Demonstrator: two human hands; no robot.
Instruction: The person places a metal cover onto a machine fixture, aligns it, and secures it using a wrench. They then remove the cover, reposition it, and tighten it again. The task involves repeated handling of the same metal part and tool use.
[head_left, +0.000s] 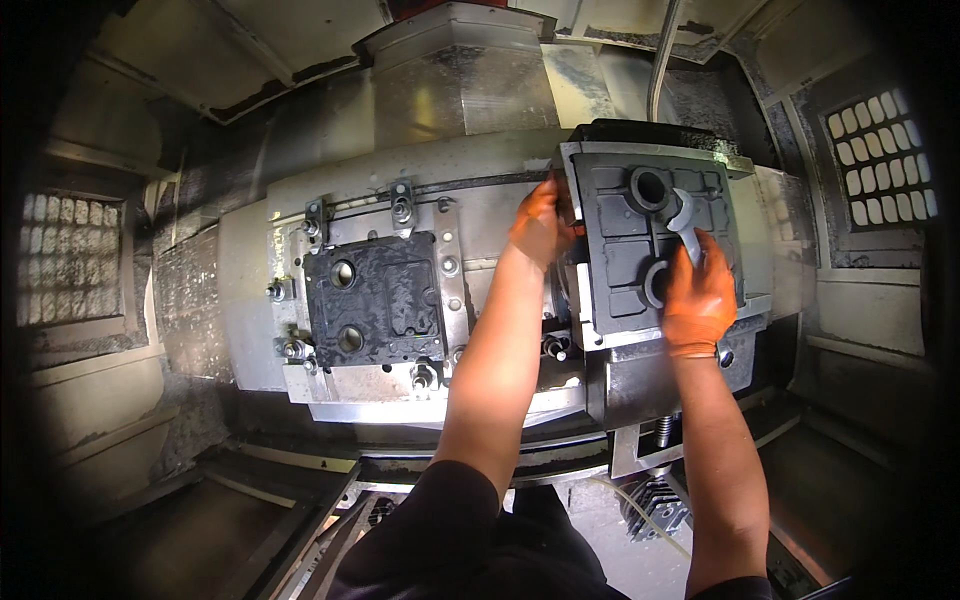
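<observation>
My right hand [700,295], in an orange glove, is closed around an open-end wrench [684,215]. The wrench's jaw lies over the dark ribbed casting [622,255], beside its upper round boss [650,187]. That casting sits on a raised fixture block [650,385] at the right. At the casting's left side is my left hand [540,225], also gloved in orange, its fingers curled in against the fixture's edge. Whatever those fingers grip is hidden.
To the left, a second dark plate with two holes [375,300] is held by several bolted clamps [402,205] on a metal fixture. Machine walls with slotted panels [880,155] close in on both sides. Below the table's front edge, a finned dark part [655,508] lies near a thin hose.
</observation>
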